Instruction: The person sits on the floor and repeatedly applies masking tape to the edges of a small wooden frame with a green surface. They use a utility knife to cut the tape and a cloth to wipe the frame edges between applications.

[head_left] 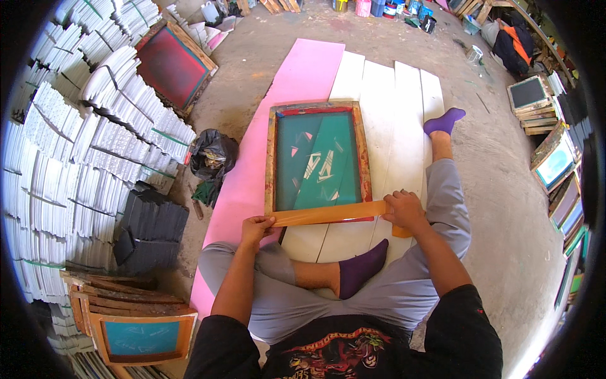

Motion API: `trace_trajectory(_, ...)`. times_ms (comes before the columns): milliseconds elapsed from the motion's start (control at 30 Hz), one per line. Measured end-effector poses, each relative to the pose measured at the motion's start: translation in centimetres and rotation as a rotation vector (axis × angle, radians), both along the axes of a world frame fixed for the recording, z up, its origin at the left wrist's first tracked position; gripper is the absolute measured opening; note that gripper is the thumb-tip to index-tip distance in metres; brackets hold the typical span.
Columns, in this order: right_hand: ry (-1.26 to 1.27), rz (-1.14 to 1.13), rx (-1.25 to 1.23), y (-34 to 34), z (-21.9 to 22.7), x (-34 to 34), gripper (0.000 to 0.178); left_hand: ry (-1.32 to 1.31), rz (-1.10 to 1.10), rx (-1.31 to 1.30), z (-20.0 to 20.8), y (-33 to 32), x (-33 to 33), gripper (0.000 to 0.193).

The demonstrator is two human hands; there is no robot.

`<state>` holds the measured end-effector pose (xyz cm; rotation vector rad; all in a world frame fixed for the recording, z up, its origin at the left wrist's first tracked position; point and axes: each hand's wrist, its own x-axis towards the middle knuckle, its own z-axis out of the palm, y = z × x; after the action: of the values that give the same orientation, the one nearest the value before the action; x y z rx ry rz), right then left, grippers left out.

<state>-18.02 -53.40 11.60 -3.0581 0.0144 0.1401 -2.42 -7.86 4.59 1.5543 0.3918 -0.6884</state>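
Note:
A screen-printing frame [271,151] with a worn wooden rim and green mesh [297,145] lies flat in front of me. Pale angular shapes and small pink patches show through the mesh. Along the frame's near side runs a taut strip of brown packing tape [331,214]; whether it touches the wood I cannot tell. My left hand [256,228] pinches the strip's left end near the frame's near left corner. At the other end, my right hand [405,208] is closed on the tape, with more brown tape, likely the roll, showing below the fingers.
Under the frame lie a pink sheet [306,66] and white boards [379,82]. Tied stacks of white sheets [113,126] line the left, with a black bag [214,155] beside them. More framed screens [142,338] stand lower left and along the right. Paint containers [363,7] stand far back.

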Motion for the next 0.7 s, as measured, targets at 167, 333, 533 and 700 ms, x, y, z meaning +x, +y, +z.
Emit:
trace_trajectory(167,0.11,-0.032,0.038,1.3,0.7,-0.5,0.048,-0.363,-0.144,0.365,-1.1,-0.9,-0.3,0.023)
trace_trajectory(333,0.13,-0.079,0.021,1.9,0.1,-0.9,0.047,-0.537,-0.223,0.609,0.4,-2.1,-1.0,0.025)
trace_trajectory(533,0.17,-0.094,0.024,2.4,0.4,-0.9,0.044,-0.649,-0.237,0.761,1.5,-2.7,-1.6,0.025)
trace_trajectory(700,0.176,-0.097,0.014,2.0,0.0,-0.7,0.042,-0.605,-0.147,0.694,1.6,-2.6,-1.2,0.025)
